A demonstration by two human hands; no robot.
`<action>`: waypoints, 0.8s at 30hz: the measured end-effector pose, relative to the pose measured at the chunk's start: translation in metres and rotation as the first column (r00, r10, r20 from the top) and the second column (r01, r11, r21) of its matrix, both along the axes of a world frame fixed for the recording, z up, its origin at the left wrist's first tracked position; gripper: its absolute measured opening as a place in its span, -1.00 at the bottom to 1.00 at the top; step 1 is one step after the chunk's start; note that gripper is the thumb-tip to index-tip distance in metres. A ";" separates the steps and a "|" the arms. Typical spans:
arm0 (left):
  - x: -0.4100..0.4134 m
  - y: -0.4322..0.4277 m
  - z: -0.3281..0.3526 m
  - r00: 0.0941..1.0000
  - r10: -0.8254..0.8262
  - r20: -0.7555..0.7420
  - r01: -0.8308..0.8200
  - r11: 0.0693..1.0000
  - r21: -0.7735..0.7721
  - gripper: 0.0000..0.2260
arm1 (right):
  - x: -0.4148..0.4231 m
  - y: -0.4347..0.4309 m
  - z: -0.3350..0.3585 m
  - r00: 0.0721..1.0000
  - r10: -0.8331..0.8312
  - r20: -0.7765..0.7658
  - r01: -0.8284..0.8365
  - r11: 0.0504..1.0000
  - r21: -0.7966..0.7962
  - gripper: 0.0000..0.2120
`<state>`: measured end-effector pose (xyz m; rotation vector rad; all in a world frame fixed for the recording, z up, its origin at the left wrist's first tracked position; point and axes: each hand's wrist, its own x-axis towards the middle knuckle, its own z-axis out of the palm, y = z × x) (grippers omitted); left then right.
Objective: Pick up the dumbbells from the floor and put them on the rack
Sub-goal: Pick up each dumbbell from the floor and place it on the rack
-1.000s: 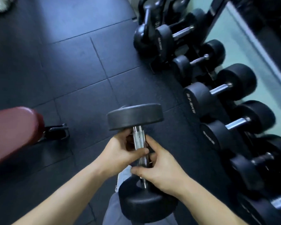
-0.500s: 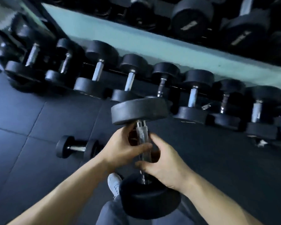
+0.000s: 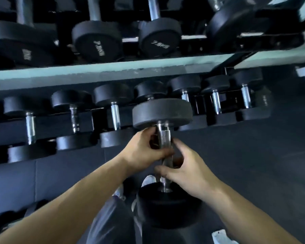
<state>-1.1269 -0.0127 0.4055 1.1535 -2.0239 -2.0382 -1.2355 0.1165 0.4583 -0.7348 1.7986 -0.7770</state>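
I hold a black dumbbell [image 3: 162,113] with a knurled steel handle in both hands, its far head pointing at the rack and its near head low over my legs. My left hand [image 3: 144,152] grips the upper part of the handle. My right hand [image 3: 183,169] grips the lower part. The dumbbell's far head hangs in front of the rack's lower row [image 3: 88,120], where several black dumbbells lie side by side. Another dumbbell [image 3: 5,221] lies on the floor at the bottom left, partly hidden by my left arm.
The rack's upper row [image 3: 97,43] carries larger dumbbells, two marked 7.5 kg. A pale green beam [image 3: 95,73] runs between the rows. Dark rubber floor [image 3: 253,164] stretches to the right. My shoes [image 3: 148,180] and grey trousers show below the held dumbbell.
The view has swung from the floor and rack end to face the rack close up. The dumbbell stays in both hands, held the same way, and is now nearer the lower row.
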 end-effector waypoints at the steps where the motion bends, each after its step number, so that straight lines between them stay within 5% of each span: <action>1: -0.024 -0.001 0.003 1.000 -0.023 -0.006 0.023 1.000 0.012 -0.74 | -0.021 0.000 0.005 1.000 -0.024 -0.006 0.024 1.000 -0.007 -0.51; 14: -0.301 -0.046 0.053 0.968 -0.237 -0.078 0.234 0.971 -0.050 -0.75 | -0.265 -0.025 0.052 0.975 -0.218 -0.035 0.217 0.976 -0.027 -0.43; 24: -0.489 -0.059 0.057 0.965 -0.236 -0.113 0.233 0.972 -0.034 -0.75 | -0.449 -0.042 0.057 0.966 -0.252 -0.055 0.251 0.968 -0.027 -0.43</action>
